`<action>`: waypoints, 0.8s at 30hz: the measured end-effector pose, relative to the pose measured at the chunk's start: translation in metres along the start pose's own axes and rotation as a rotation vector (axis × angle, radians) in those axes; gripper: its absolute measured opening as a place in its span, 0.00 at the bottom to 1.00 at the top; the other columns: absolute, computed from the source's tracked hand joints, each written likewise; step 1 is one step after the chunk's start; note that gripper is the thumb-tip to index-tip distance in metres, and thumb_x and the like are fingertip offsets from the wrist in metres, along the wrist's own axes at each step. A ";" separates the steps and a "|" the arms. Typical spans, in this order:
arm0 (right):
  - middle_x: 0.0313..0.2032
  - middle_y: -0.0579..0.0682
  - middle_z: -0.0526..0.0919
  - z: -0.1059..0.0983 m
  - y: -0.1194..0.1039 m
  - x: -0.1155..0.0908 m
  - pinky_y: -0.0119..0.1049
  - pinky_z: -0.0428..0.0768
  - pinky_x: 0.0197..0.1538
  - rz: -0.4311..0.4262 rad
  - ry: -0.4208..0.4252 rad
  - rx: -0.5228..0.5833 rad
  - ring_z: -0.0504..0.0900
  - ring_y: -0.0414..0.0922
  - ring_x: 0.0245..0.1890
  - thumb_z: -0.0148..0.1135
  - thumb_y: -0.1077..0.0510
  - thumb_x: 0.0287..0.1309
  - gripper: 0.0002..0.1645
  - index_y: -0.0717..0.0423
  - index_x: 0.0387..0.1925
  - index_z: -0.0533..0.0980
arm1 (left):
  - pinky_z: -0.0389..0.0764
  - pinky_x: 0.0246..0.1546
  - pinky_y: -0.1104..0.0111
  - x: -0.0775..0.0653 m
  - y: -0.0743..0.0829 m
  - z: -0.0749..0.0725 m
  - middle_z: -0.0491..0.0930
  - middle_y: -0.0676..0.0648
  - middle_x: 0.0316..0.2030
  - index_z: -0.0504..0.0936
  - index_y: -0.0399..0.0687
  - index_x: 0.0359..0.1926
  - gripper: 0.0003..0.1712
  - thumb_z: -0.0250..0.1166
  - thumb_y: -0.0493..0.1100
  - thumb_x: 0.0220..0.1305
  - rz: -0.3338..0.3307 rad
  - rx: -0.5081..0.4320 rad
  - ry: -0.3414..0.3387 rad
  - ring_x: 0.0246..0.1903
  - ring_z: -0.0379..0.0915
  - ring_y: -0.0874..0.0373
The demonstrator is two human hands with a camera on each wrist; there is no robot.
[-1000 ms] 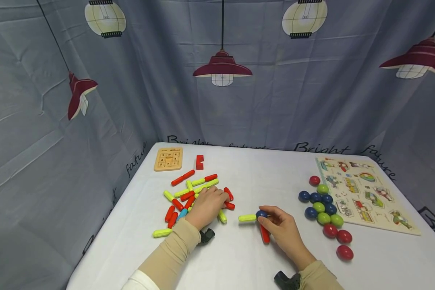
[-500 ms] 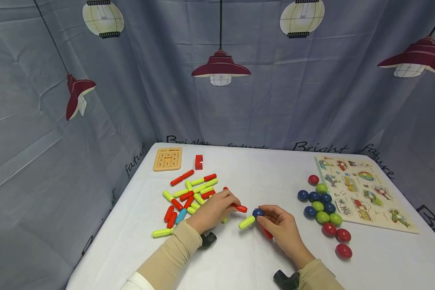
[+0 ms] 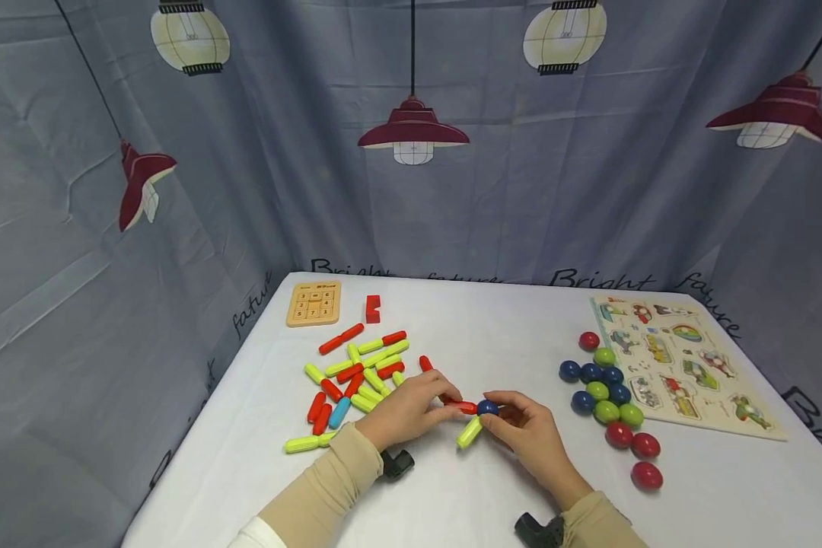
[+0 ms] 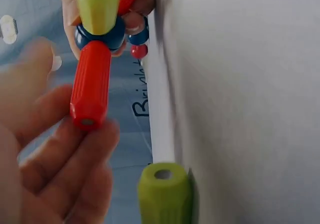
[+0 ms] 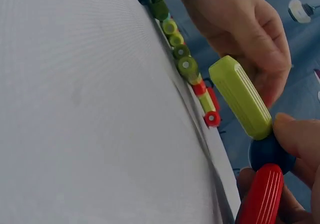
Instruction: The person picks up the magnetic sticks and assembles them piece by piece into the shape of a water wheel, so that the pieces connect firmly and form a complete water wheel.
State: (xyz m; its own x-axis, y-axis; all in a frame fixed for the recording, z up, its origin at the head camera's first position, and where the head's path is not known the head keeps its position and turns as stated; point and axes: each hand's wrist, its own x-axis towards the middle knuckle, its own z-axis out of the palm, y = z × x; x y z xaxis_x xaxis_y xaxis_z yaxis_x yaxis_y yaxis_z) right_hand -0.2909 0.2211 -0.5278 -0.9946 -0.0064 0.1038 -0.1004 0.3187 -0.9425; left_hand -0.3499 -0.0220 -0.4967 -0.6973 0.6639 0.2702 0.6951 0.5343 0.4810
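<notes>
My right hand [image 3: 530,438] grips a blue ball [image 3: 488,408] between thumb and fingers, near the table's middle. A yellow-green rod [image 5: 241,98] sticks out of the ball, and a red rod [image 5: 262,196] joins its other side in the right wrist view. From the left, my left hand [image 3: 411,407] holds a second red rod [image 4: 91,82] with its far end against the ball. In the left wrist view a grey disc shows in that rod's near end; fingers lie along and behind it, and the thumb is blurred.
Left of the hands lies a pile of red and yellow-green rods [image 3: 377,380] with a blue one [image 3: 339,413]. Behind are a wooden number board [image 3: 313,303] and a red notched block [image 3: 373,309]. On the right, several coloured balls [image 3: 597,391] lie beside a picture puzzle board [image 3: 685,365].
My left hand has come right from the pile, bringing a red rod up to the blue ball. My right hand has turned the ball, so its yellow-green rod now points toward the front.
</notes>
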 end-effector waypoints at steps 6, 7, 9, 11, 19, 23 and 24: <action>0.49 0.45 0.87 0.002 -0.001 0.000 0.28 0.82 0.50 -0.004 0.023 -0.068 0.83 0.44 0.48 0.76 0.57 0.58 0.22 0.50 0.55 0.83 | 0.67 0.71 0.52 0.001 -0.012 0.004 0.74 0.50 0.70 0.75 0.51 0.70 0.23 0.53 0.49 0.80 -0.200 0.219 0.060 0.71 0.67 0.52; 0.49 0.44 0.87 0.002 0.000 0.000 0.26 0.81 0.52 -0.002 0.022 -0.090 0.83 0.44 0.50 0.77 0.57 0.58 0.22 0.49 0.54 0.83 | 0.67 0.71 0.51 0.001 -0.014 0.004 0.73 0.48 0.71 0.75 0.50 0.71 0.23 0.54 0.47 0.80 -0.219 0.255 0.046 0.72 0.67 0.50; 0.49 0.41 0.87 0.002 0.000 0.000 0.26 0.79 0.54 0.002 0.015 -0.137 0.83 0.43 0.52 0.77 0.56 0.58 0.20 0.47 0.53 0.84 | 0.68 0.68 0.50 0.000 -0.018 0.006 0.73 0.47 0.70 0.77 0.50 0.69 0.22 0.57 0.44 0.78 -0.225 0.318 0.023 0.70 0.69 0.49; 0.50 0.41 0.87 0.003 0.000 0.000 0.28 0.79 0.57 0.003 0.010 -0.171 0.82 0.43 0.53 0.77 0.55 0.57 0.20 0.46 0.52 0.84 | 0.69 0.66 0.51 -0.001 -0.019 0.006 0.76 0.47 0.67 0.80 0.51 0.66 0.21 0.60 0.42 0.76 -0.204 0.348 0.021 0.67 0.72 0.49; 0.50 0.41 0.87 0.007 -0.003 -0.001 0.45 0.79 0.61 -0.013 0.004 -0.243 0.82 0.43 0.54 0.77 0.56 0.56 0.19 0.43 0.50 0.85 | 0.67 0.65 0.54 0.001 -0.020 0.007 0.73 0.52 0.70 0.81 0.59 0.65 0.20 0.62 0.45 0.74 -0.167 0.421 -0.001 0.71 0.66 0.53; 0.49 0.41 0.87 0.007 -0.002 -0.001 0.46 0.80 0.61 -0.026 0.009 -0.256 0.82 0.43 0.54 0.78 0.56 0.56 0.18 0.42 0.49 0.86 | 0.66 0.63 0.55 0.000 -0.020 0.008 0.78 0.53 0.65 0.84 0.62 0.57 0.14 0.65 0.49 0.73 -0.144 0.377 -0.007 0.67 0.70 0.54; 0.49 0.41 0.87 0.007 -0.001 -0.002 0.46 0.80 0.61 -0.024 0.011 -0.260 0.82 0.43 0.54 0.78 0.56 0.56 0.18 0.42 0.49 0.86 | 0.66 0.62 0.56 0.000 -0.020 0.008 0.79 0.53 0.61 0.85 0.63 0.56 0.13 0.66 0.49 0.72 -0.136 0.360 -0.003 0.64 0.72 0.55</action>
State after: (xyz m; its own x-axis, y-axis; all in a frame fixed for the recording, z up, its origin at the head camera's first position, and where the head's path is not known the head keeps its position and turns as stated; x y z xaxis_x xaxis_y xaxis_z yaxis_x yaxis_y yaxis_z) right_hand -0.2892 0.2139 -0.5295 -0.9915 -0.0071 0.1301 -0.1124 0.5518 -0.8263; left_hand -0.3624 -0.0288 -0.5137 -0.7874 0.5752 0.2215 0.6133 0.7671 0.1883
